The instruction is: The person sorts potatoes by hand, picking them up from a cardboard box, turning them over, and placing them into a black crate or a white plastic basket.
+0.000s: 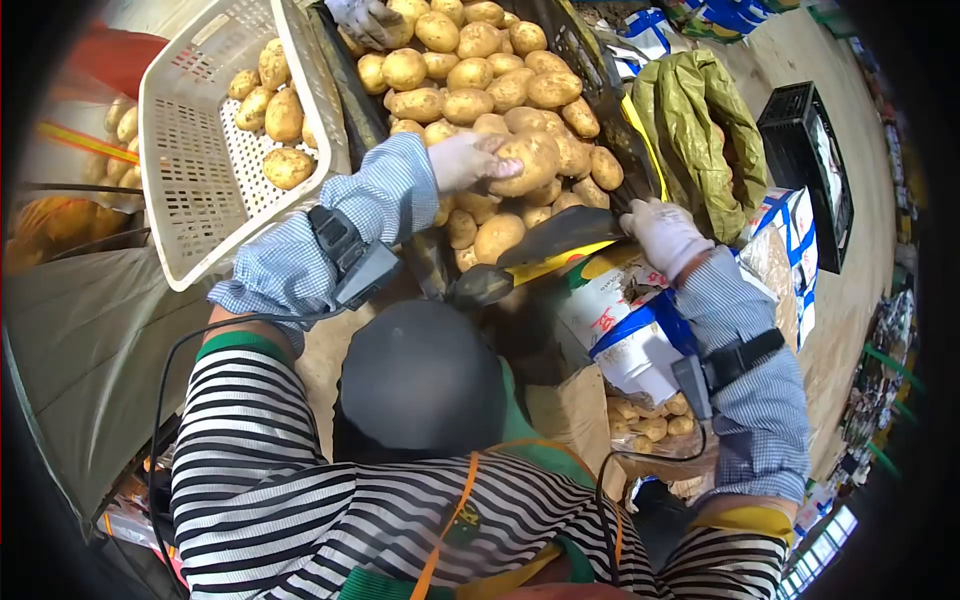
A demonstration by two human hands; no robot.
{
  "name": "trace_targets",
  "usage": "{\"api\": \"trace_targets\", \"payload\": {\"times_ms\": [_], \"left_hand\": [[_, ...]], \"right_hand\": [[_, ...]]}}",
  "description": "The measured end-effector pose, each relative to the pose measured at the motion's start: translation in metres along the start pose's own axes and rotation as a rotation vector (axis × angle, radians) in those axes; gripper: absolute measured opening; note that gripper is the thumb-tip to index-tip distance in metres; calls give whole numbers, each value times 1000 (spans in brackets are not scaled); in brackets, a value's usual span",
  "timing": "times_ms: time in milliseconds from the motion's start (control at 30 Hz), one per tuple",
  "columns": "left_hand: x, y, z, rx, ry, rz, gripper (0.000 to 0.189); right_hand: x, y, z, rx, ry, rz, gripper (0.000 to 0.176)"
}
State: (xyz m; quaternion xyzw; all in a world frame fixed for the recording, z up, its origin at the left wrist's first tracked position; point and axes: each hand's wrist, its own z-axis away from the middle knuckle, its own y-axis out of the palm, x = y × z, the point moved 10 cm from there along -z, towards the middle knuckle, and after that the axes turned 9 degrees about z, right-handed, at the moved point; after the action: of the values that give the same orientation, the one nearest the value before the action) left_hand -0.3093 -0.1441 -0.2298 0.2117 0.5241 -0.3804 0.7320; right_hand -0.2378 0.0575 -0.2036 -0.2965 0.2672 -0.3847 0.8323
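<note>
My left hand (466,163), in a pale glove, is closed around a large potato (525,163) above the potato pile (470,75). The pile fills a dark container lined with black sheeting (575,229), which has a yellow stripe. At the near right corner, the gloved fingers of my right hand (664,236) are curled over the sheeting's edge; my fingertips are partly hidden there. To the left, a white perforated basket (218,250) holds several potatoes (284,115).
Another person's gloved hand (366,20) rests at the pile's far left. An olive woven sack (695,130) and a black crate (808,165) stand to the right. Below my right hand are a white and blue printed bag (635,335) and bagged potatoes (652,428).
</note>
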Motion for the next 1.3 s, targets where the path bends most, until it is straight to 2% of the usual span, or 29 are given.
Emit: {"api": "trace_targets", "payload": {"times_ms": [33,100,133,167,233,300,333,367,433,467,500,567,600,633,700,767,800,833,900,967,1033,1067,1100,1167,1200,1233,1300], "left_hand": [[29,3,-19,-74,1,45,90],[24,31,-37,35,1,-40,90],[22,46,-42,10,-12,20,84],[33,66,-49,0,-119,81,82],[20,91,-57,-26,-84,-305,85],[50,125,-83,50,-8,-354,87],[38,130,-82,81,0,-303,86],[45,132,-88,87,-2,-308,86],[35,130,-99,25,177,-445,86],[34,132,-99,36,204,-500,85],[35,132,-102,50,201,-505,85],[24,128,-105,60,165,-802,83],[21,129,-111,85,60,-801,79],[7,125,-115,87,65,-802,79],[-30,113,-120,22,243,-940,69],[-55,85,-108,-269,357,-959,62],[-41,72,-114,-280,217,-968,60],[-33,66,-119,-278,214,-972,60],[-5,71,-133,-83,161,-980,64],[-5,80,-125,-47,98,-1001,69],[-28,59,-95,-500,201,-910,76],[-23,64,-91,-602,275,-983,77],[-8,69,-93,-594,271,-988,77],[9,89,-107,-320,230,-924,75],[-5,89,-100,-458,354,-1073,58],[-29,89,-94,-454,356,-1071,58],[-21,83,-97,-190,-112,-609,47]], "right_hand": [[-8,5,7,-35,-5,-12,24],[-15,4,19,-88,-9,-8,21],[-16,8,21,-87,-5,-13,21],[-17,7,23,-150,-4,-19,19],[-15,14,26,-214,-3,-33,16],[-19,21,30,-274,48,-102,17],[-19,20,33,-255,87,-87,17],[-18,22,34,-255,90,-94,17],[-19,20,38,-326,87,-148,17],[-20,21,38,-326,93,-159,17],[-19,20,39,-341,95,-176,17],[-17,23,38,-355,100,-195,17],[-20,29,34,-332,107,-221,18],[-21,35,32,-304,110,-249,20],[-25,33,38,-351,109,-271,16],[-18,49,39,-239,62,-438,15],[-17,51,38,-239,62,-446,15],[-14,54,36,-205,45,-442,16],[-11,54,33,-173,29,-434,18],[-13,51,36,-168,46,-473,20],[-15,56,36,-188,54,-485,21],[-14,56,37,-213,58,-492,21],[-11,56,36,-213,56,-501,21],[-12,57,35,-163,72,-465,21],[-14,56,38,-295,57,-468,18],[-17,59,39,-291,60,-470,18],[-36,48,42,-460,130,-559,19]]}}
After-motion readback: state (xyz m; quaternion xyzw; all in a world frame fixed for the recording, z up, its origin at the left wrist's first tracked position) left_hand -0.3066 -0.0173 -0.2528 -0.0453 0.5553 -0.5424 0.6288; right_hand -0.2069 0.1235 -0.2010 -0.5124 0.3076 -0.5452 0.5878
